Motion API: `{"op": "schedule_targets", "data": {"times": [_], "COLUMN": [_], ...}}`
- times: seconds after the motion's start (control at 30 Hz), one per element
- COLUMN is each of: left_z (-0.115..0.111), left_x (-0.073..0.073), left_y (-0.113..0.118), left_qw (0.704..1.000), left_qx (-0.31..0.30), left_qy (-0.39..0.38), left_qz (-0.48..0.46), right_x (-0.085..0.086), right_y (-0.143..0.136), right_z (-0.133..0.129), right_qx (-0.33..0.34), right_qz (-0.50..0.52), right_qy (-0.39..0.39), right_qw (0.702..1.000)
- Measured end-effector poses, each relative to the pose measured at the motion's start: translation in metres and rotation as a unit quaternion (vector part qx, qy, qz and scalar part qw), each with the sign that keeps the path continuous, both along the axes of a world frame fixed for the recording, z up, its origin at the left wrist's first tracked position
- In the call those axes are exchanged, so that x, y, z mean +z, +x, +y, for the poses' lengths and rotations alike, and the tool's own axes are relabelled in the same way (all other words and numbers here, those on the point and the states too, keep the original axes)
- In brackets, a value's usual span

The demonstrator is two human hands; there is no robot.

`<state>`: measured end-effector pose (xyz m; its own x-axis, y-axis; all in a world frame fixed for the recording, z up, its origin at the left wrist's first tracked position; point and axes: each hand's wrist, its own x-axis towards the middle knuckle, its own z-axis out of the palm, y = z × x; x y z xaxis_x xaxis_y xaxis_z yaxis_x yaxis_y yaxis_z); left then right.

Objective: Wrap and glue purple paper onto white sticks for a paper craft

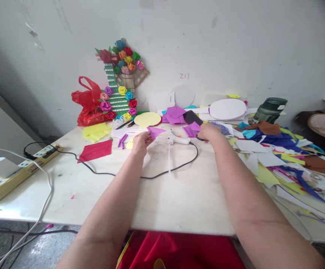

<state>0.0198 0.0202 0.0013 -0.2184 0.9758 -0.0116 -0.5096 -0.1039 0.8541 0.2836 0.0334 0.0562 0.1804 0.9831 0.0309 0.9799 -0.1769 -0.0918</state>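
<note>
My left hand (142, 142) pinches a small piece of purple paper (156, 132) above the table, left of the white glue gun (179, 140). Reaching out to the right, my right hand (208, 132) is closed around something dark, perhaps scissor handles, mostly hidden under the fingers. Another purple piece (191, 129) lies just left of that hand. Behind it are a black phone (193, 117) and a stack of purple paper (175, 115). The glue gun rests on the table between my hands, with a clear glue stick standing out toward me.
A black cord (156, 176) curves across the table (179, 209) to a power strip (19, 172). Red paper (95, 150) and purple rolls (122, 140) lie left. Paper flowers (122, 89) and a red bag (88, 102) stand behind. Paper scraps (285, 157) and a green bottle (271, 111) are right.
</note>
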Motion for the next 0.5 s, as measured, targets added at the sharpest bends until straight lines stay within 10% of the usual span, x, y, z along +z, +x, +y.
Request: {"op": "schedule_targets", "data": {"times": [0.3,0.5], "left_z": [-0.001,0.001], "left_x": [0.003,0.000], "left_y": [0.000,-0.003], "left_qw": [1.000,1.000], "left_qx": [0.007,-0.004], "left_qy": [-0.002,0.017], "left_qz": [-0.016,-0.018], "right_x": [0.019,0.025], "right_y": [-0.009,-0.008], "right_z": [-0.012,-0.024], "right_qx": [-0.040,0.047], "right_qz": [0.034,0.216], "right_qy": [-0.028,-0.099], "right_qw": [0.998,0.970]}}
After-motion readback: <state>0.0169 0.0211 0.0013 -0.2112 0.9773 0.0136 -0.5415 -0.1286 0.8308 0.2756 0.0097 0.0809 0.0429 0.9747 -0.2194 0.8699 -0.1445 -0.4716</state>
